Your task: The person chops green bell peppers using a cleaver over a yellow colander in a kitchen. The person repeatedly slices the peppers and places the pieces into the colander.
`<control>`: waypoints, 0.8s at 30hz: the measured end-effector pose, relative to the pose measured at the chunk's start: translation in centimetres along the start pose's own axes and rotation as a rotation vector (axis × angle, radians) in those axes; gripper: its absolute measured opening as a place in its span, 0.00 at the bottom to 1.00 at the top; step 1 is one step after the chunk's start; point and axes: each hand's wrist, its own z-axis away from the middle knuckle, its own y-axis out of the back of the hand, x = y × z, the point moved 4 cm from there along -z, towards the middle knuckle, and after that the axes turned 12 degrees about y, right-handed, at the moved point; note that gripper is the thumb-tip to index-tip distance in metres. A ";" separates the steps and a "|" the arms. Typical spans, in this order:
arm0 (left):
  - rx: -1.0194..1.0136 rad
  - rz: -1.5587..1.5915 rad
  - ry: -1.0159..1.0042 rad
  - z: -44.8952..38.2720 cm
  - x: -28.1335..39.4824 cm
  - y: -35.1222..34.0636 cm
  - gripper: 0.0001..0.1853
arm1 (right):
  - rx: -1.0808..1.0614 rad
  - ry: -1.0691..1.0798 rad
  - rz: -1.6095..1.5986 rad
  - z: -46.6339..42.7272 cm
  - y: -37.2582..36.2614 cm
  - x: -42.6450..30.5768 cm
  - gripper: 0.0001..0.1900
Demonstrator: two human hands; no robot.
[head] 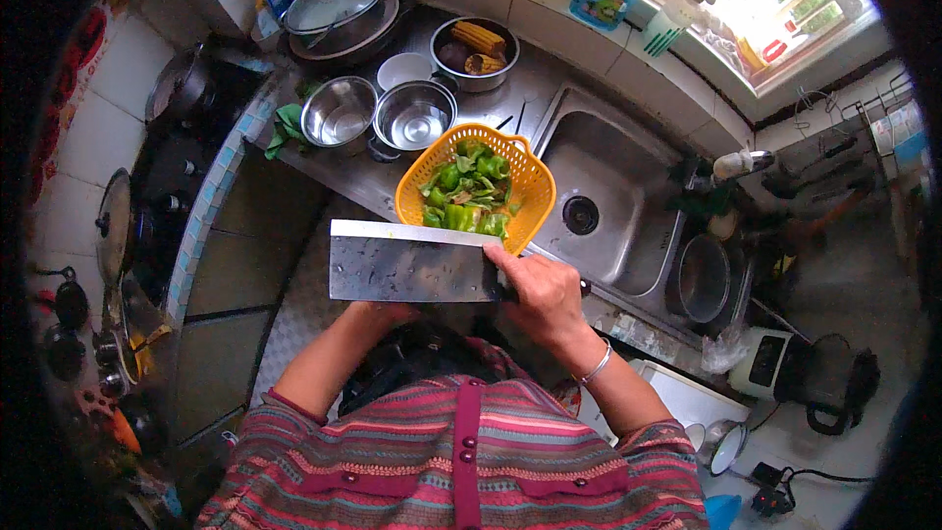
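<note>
My right hand (543,294) grips the black handle of a cleaver (412,269). Its broad, dark blade is wet and points left, with a bright strip along the far edge. My left hand (384,311) is mostly hidden behind the blade, so what it holds or touches cannot be seen. Just beyond the cleaver, a yellow plastic colander (541,195) holds green pepper pieces (462,218) and some leaves. The blade covers part of the colander's near rim in the view.
A steel sink (618,169) lies to the right. Two steel bowls (338,112) (414,118), a white bowl (405,72) and a pot with corn (477,81) stand behind the colander. A lidded pan (335,4) is at the back left, beyond leafy greens (287,129).
</note>
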 end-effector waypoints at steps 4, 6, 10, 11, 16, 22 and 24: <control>-0.001 0.008 0.025 0.4 -0.3 -0.1 0.22 | -0.020 -0.003 -0.011 0.3 0.3 -0.6 0.24; 0.039 -0.028 0.042 0.1 -0.3 0.4 0.22 | -0.027 -0.027 -0.043 0.3 0.8 -0.9 0.25; 0.043 -0.093 -0.036 0.5 -0.1 2.2 0.22 | -0.087 -0.065 -0.053 1.5 0.7 -0.2 0.26; 0.032 -0.087 -0.012 0.3 -0.2 2.4 0.22 | -0.092 -0.078 -0.043 1.9 0.5 0.0 0.26; -0.148 -0.162 0.231 0.8 -1.4 -3.1 0.22 | -0.095 -0.148 0.011 3.8 0.2 1.3 0.31; 0.142 -0.388 0.051 2.2 -0.8 -6.6 0.25 | -0.107 -0.202 0.062 5.1 0.0 2.6 0.30; 0.078 -0.455 0.016 2.0 -0.1 -7.0 0.24 | -0.086 -0.203 0.072 5.4 0.2 3.1 0.30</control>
